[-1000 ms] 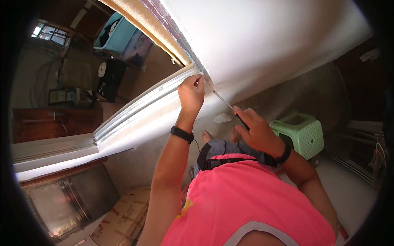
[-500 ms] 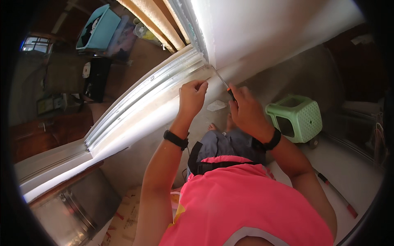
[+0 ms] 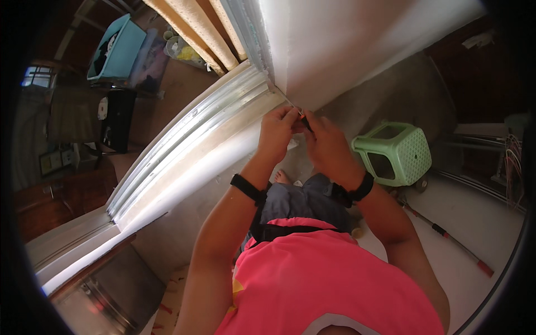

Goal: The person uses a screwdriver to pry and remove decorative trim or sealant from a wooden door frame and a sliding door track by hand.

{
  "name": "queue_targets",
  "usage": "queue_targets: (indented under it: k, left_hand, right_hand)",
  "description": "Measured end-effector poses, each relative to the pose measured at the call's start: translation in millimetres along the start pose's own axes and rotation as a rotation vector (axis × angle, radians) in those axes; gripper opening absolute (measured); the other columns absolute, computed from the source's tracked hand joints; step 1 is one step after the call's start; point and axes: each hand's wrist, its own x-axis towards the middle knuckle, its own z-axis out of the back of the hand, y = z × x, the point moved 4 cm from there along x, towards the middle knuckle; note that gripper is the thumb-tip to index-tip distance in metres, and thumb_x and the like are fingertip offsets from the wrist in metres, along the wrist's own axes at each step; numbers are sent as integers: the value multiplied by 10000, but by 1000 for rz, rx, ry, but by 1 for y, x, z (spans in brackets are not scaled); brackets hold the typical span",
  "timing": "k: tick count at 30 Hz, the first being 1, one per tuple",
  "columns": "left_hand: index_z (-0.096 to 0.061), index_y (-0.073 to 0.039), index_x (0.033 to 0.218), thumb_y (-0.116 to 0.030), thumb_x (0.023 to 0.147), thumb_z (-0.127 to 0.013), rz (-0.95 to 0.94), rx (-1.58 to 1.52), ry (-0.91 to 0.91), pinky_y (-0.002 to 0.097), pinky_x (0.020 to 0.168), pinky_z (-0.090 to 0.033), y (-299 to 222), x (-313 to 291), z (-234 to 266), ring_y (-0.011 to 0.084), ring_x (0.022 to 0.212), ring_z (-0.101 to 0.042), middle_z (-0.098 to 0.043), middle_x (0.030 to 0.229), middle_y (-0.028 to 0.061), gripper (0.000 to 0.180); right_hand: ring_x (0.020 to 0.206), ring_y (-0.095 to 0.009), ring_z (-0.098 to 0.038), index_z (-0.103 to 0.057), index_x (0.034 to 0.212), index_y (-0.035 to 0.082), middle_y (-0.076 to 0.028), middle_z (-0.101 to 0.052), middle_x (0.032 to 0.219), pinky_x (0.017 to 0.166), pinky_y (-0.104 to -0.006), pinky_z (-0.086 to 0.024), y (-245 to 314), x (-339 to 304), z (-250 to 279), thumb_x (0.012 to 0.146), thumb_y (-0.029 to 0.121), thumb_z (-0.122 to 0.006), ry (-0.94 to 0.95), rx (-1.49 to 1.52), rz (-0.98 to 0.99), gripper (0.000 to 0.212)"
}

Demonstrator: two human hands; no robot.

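In the head view, a black box (image 3: 118, 125) bears a pale patch (image 3: 103, 108), unreadable; a blue tub (image 3: 127, 53) holds dark items. Our right hand (image 3: 331, 148) grasps a screwdriver (image 3: 306, 123), its shaft slanting toward the window track's (image 3: 184, 125) end; whether our left hand (image 3: 276, 134), fingers curled, grips it, we cannot tell.

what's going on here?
A person is working with a screwdriver at the corner of a window frame. The right hand holds its handle, and the shaft points at the corner beside the sill track. The left hand has its fingertips right by the shaft; whether they pinch it is unclear. A green stool is off to the right.
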Motion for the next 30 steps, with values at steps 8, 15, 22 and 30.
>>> queue_targets:
  k: [8, 15, 22, 30]
  left_hand:
    - [-629, 36, 1083, -125, 1007, -565, 64, -140, -37, 320, 820, -574, 7, 2, -5, 185, 855, -677, -679, 996, 104, 188]
    - [-663, 27, 1044, -163, 986, -620, 91, -106, -158, 295, 741, -561, -1, -12, -4, 186, 783, -680, -692, 940, 100, 203]
    - [-732, -53, 873, -178, 845, -724, -732, 940, -738, 385, 614, -534, -41, -12, 24, 290, 670, -685, -702, 759, 120, 129]
    - [-743, -25, 848, -172, 834, -739, -735, 956, -818, 343, 614, -542, -36, -3, 37, 263, 634, -696, -714, 733, 126, 147]
  right_hand:
    - [806, -405, -643, -575, 1291, 97, -201, -647, 847, 693, -475, -511, -23, 18, 20, 924, 136, -629, 54, 364, 80, 373]
    - [789, -393, -639, -587, 1273, 97, -190, -652, 849, 686, -484, -504, -23, 11, 16, 905, 128, -637, 15, 298, 145, 373]
    - [899, -394, -642, -596, 1250, 47, -180, -670, 972, 760, -454, -514, -15, -19, 32, 898, 108, -645, 58, 243, 87, 361]
    - [935, -400, -645, -576, 1294, 55, -188, -675, 1032, 774, -454, -532, -10, -36, 38, 893, 104, -645, 79, 229, 28, 409]
